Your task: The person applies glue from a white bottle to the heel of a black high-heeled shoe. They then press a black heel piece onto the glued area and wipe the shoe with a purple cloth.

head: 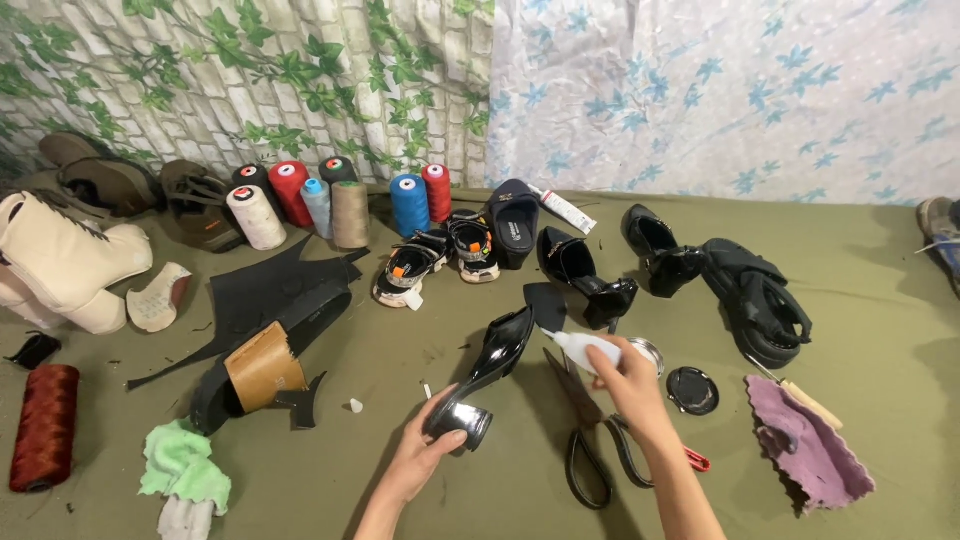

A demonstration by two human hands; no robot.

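Lower centre: our left hand clasps block heel of black glossy shoe, tilting it sole-up for access. Our right hand wraps white glue bottle, nozzle at sole. Scissors just below; 8 thread cones upper left.

Both forearms run out of the bottom edge. Right hand covers most of the white glue bottle and part of the small tin behind it. Scissors partly under that wrist. Shoe cut off at right edge. Boots cropped at left edge. Left hand hides part of the black heel.
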